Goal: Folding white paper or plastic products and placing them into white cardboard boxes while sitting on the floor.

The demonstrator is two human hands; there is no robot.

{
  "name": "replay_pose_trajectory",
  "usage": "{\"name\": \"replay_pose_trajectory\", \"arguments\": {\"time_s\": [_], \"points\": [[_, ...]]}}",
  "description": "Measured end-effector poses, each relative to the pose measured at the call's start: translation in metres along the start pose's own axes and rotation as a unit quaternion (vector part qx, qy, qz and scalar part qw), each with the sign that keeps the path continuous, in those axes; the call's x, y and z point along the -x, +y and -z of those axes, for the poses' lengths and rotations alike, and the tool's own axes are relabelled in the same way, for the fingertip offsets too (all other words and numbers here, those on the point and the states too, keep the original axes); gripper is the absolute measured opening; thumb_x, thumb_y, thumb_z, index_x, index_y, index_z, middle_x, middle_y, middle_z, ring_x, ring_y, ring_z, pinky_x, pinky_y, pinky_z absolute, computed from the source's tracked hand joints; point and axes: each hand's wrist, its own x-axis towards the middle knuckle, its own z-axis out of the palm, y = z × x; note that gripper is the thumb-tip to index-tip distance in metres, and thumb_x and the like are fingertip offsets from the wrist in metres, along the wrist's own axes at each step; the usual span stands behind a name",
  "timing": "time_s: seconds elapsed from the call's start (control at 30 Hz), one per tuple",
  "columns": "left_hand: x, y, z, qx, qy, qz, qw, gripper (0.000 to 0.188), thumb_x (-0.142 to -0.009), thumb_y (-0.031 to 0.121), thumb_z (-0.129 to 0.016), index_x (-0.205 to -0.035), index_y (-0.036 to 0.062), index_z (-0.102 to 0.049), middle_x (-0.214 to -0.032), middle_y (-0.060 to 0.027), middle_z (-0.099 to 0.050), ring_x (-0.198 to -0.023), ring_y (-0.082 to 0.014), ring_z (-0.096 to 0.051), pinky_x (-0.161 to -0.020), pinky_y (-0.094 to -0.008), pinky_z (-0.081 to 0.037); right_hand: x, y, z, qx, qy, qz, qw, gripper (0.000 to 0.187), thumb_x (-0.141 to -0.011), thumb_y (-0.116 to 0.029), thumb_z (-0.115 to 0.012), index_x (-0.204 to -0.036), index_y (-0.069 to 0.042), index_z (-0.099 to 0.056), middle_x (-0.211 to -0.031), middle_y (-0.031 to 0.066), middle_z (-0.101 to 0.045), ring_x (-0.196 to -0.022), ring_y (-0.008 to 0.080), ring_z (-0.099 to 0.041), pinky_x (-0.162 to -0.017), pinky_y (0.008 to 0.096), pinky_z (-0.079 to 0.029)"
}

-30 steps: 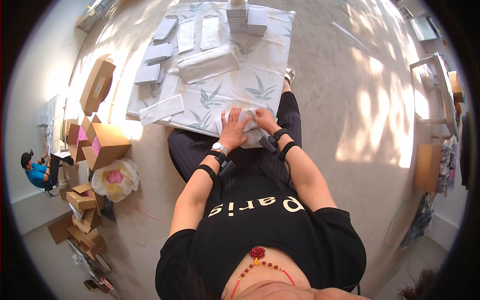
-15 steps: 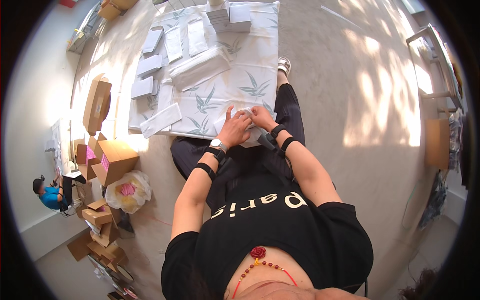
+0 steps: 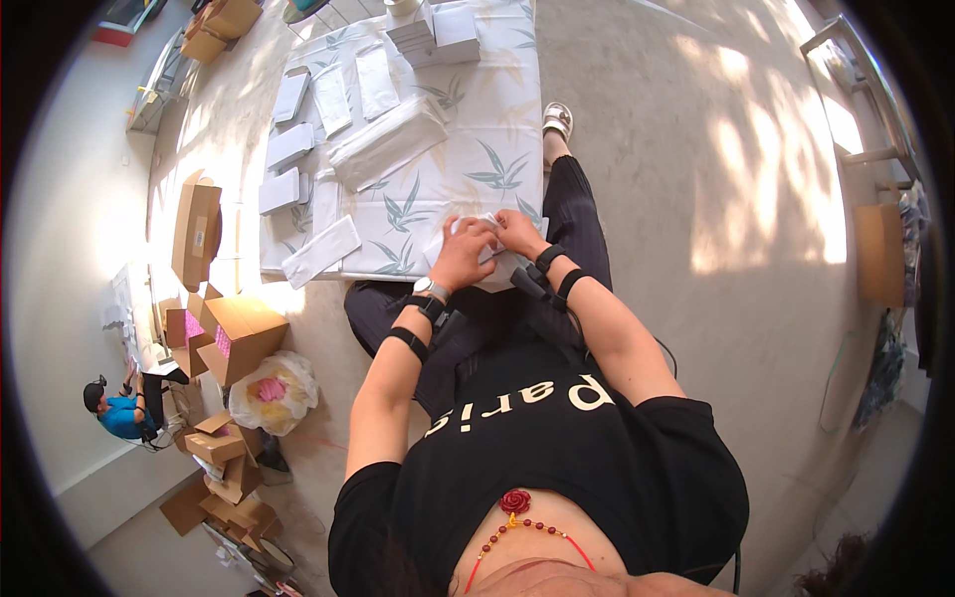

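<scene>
At the near edge of the table, both my hands work on a white, flat, folded piece (image 3: 494, 282) that they largely cover; whether it is paper or a thin box I cannot tell. My left hand (image 3: 464, 255) lies over it with bent fingers pressing its upper side. Close beside it, my right hand (image 3: 519, 235) pinches the piece's far edge between thumb and fingers. To the left of my hands, a flat white sleeve (image 3: 321, 251) lies at the table edge. Farther back is a pile of long white sleeves (image 3: 388, 142).
The table's cloth (image 3: 403, 214) has a leaf print. White box stacks (image 3: 288, 146) line its left side; more white boxes (image 3: 456, 32) stand at the back. Cardboard cartons (image 3: 244, 333) and a plastic bag (image 3: 274, 391) fill the floor at left. Another person (image 3: 124, 413) sits at far left.
The whole view has shifted slightly, with the floor cartons now farther right. My hands stay on the white piece in nearly the same pose.
</scene>
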Motion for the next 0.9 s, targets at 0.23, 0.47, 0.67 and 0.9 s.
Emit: {"name": "replay_pose_trajectory", "arguments": {"time_s": [0.23, 0.47, 0.67, 0.9], "points": [[0.063, -0.008, -0.019, -0.013, 0.085, 0.224, 0.971, 0.108, -0.062, 0.022, -0.090, -0.155, 0.0108, -0.035, -0.146, -0.0163, -0.044, -0.140, -0.0387, -0.039, -0.118, -0.0531, -0.029, 0.004, -0.006, -0.003, 0.046, 0.029, 0.009, 0.998, 0.024, -0.087, -0.014, -0.066, -0.104, 0.001, -0.073, -0.092, 0.0229, -0.075, -0.088, 0.0383, -0.073, -0.080, 0.0443, -0.056], [0.071, -0.018, -0.027, 0.006, 0.105, 0.231, 0.967, 0.106, -0.065, 0.017, -0.087, -0.156, 0.0081, -0.035, -0.147, -0.0164, -0.044, -0.136, -0.0398, -0.041, -0.116, -0.0515, -0.034, 0.006, -0.025, -0.015, 0.046, 0.019, -0.017, 0.999, 0.025, -0.086, -0.015, -0.064, -0.104, 0.001, -0.073, -0.095, 0.0263, -0.073, -0.094, 0.0431, -0.071, -0.084, 0.0473, -0.055], [0.070, -0.019, -0.026, 0.019, 0.114, 0.219, 0.969, 0.101, -0.065, 0.016, -0.086, -0.154, 0.0075, -0.038, -0.145, -0.0158, -0.046, -0.136, -0.0391, -0.041, -0.116, -0.0504, -0.036, 0.004, -0.029, -0.005, 0.082, 0.003, -0.024, 0.996, 0.028, -0.083, -0.016, -0.065, -0.103, 0.002, -0.073, -0.098, 0.0264, -0.074, -0.095, 0.0426, -0.071, -0.084, 0.0477, -0.055], [0.074, -0.021, -0.028, 0.011, 0.125, 0.220, 0.967, 0.100, -0.064, 0.017, -0.084, -0.153, 0.0082, -0.039, -0.145, -0.0153, -0.047, -0.136, -0.0382, -0.041, -0.115, -0.0499, -0.036, 0.003, -0.032, 0.004, 0.095, -0.029, 0.009, 0.995, 0.027, -0.078, -0.011, -0.066, -0.101, 0.002, -0.073, -0.097, 0.0260, -0.073, -0.094, 0.0435, -0.070, -0.083, 0.0471, -0.055]]}}
